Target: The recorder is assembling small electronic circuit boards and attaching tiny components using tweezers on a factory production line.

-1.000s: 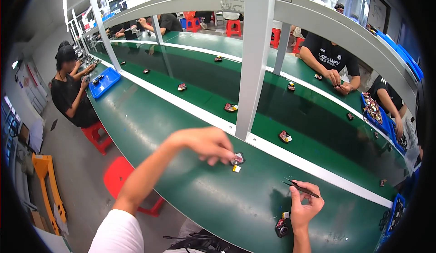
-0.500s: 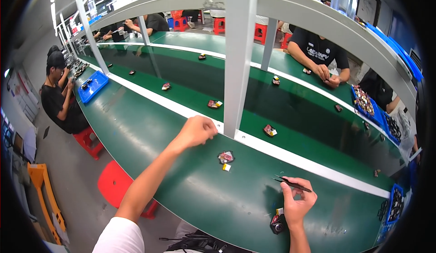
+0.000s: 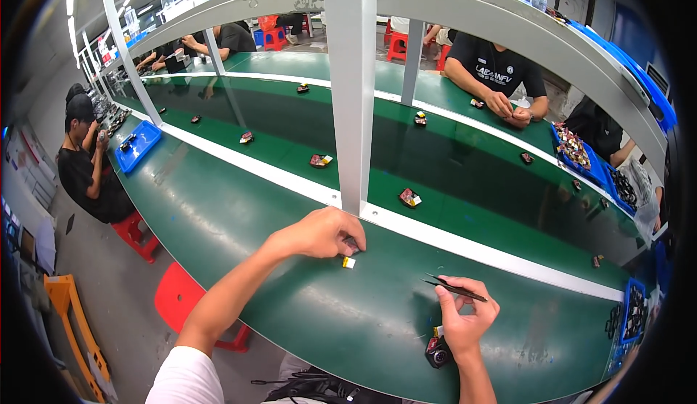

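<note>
My left hand is over the green work surface, its fingers closed round a small dark-and-red electronic assembly. Most of that part is hidden by the hand. A yellow-and-white tab shows just below it on the surface. Black tweezers are pinched in my right hand, their tips pointing left and apart from anything. Beside my right wrist lies a small black device with a round lens; a yellow-and-white piece sticks out at its top.
Beyond a white rail, several similar assemblies, one of them nearby, lie on a green belt. A white upright post stands ahead of my hands. Blue trays of parts sit at right and far left. Other people work around the line.
My left hand has come down and toward me onto the assembly and closed on it. My right hand still holds the tweezers, nearly in place. The view has shifted slightly.
</note>
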{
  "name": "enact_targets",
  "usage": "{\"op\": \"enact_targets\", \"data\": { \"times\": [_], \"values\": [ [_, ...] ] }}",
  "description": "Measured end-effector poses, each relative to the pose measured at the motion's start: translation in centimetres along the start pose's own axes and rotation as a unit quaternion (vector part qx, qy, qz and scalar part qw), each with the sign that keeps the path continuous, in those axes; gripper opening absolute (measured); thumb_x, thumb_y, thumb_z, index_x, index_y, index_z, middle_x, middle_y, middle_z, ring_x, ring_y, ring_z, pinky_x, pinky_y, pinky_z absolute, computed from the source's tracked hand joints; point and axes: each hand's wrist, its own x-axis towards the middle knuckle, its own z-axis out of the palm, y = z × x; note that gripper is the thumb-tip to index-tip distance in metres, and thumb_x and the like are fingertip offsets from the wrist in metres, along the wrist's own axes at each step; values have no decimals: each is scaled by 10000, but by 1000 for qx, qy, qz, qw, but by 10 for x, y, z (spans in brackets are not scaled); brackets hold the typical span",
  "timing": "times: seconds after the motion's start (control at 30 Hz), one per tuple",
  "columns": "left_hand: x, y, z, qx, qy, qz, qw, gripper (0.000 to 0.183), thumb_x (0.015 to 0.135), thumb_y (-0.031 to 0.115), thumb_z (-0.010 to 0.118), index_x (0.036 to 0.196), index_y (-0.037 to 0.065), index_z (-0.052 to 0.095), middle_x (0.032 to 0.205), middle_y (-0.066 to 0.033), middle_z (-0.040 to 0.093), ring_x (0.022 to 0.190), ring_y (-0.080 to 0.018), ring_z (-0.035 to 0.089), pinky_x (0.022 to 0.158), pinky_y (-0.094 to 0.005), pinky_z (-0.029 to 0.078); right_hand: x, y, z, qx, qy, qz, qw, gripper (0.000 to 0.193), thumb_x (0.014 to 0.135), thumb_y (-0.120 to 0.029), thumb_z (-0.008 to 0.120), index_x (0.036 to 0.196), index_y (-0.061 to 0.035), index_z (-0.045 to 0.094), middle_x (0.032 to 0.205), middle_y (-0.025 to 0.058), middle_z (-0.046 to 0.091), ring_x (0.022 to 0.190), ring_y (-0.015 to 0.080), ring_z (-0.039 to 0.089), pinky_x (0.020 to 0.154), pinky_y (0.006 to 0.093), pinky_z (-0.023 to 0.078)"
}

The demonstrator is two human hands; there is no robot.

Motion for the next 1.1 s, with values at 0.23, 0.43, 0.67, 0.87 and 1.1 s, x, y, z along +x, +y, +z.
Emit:
{"op": "enact_targets", "data": {
  "times": [0.23,0.43,0.67,0.87,1.1],
  "values": [
    [-2,-1,1,89,32,-25,995,234,736,18,797,962,21,736,982,-103,707,892,-254,671,769,-360,522,0,1,0,-6,-7,0,1000,184,747,41,807,898,-2,712,885,103,770,439,56,505,446,190,376],
    [-11,-11,-7,48,31,-128,990,167,751,51,798,900,18,729,840,-111,712,788,-240,688,713,-366,530,0,1,-1,-5,-2,5,1000,184,747,35,811,898,1,713,880,100,768,443,55,503,451,191,380],
    [-14,19,-1,-112,111,-121,980,96,876,55,731,874,-15,665,711,-35,666,649,-77,624,591,-257,473,0,0,-6,61,-4,91,994,178,767,58,796,909,21,696,894,111,761,499,37,513,479,180,383],
    [4,54,59,-313,159,-101,931,71,919,39,686,918,-29,666,754,-14,677,657,-35,607,565,-208,458,3,-1,-14,217,-16,240,946,182,816,68,767,953,35,652,890,129,746,594,22,554,527,164,409],
    [9,61,120,-332,248,-37,909,93,922,13,695,993,-37,726,818,-80,728,560,-65,630,465,-214,457,-3,7,-14,194,-57,224,953,148,827,83,757,939,35,673,876,85,729,552,1,509,504,164,378]
  ]
}}
